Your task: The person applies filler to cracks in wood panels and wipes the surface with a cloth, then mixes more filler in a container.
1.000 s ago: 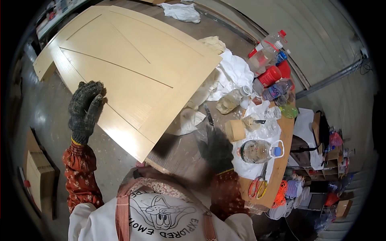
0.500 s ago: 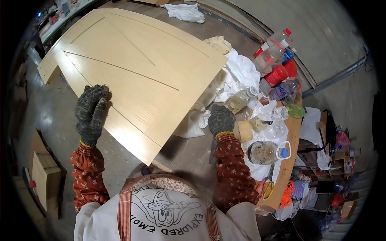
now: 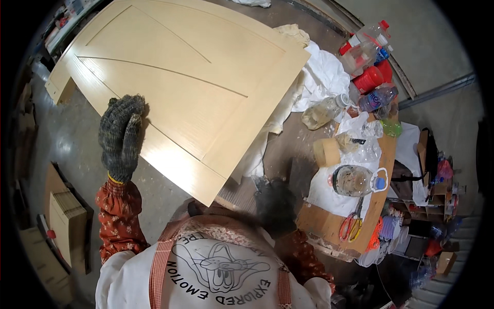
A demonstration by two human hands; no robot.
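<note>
A large cream panel (image 3: 170, 98) with a curved far edge and thin grooves lies tilted across the table. My left hand (image 3: 122, 136), in a dark grey knit glove, is closed at the panel's left edge, its fingers together over the rim. My right hand (image 3: 275, 203), gloved the same way, is smeared by motion beside the panel's near corner. A small pale grey piece (image 3: 261, 182) shows at its fingertips, too blurred to name. Close by it a dark flat rectangular piece (image 3: 302, 176) lies on the table.
On the right stand a cut bottle (image 3: 319, 113), a tan block (image 3: 326, 152), a large clear jug (image 3: 352, 181) and red- and yellow-handled scissors (image 3: 351, 227). White cloth (image 3: 321, 77) is bunched by the panel. Several bottles (image 3: 368, 80) crowd the far right edge; cartons (image 3: 67, 219) stand at left.
My right hand has moved down toward me, away from the cut bottle, uncovering the dark rectangular piece. My left hand stays at the panel's edge. The whole view has shifted slightly.
</note>
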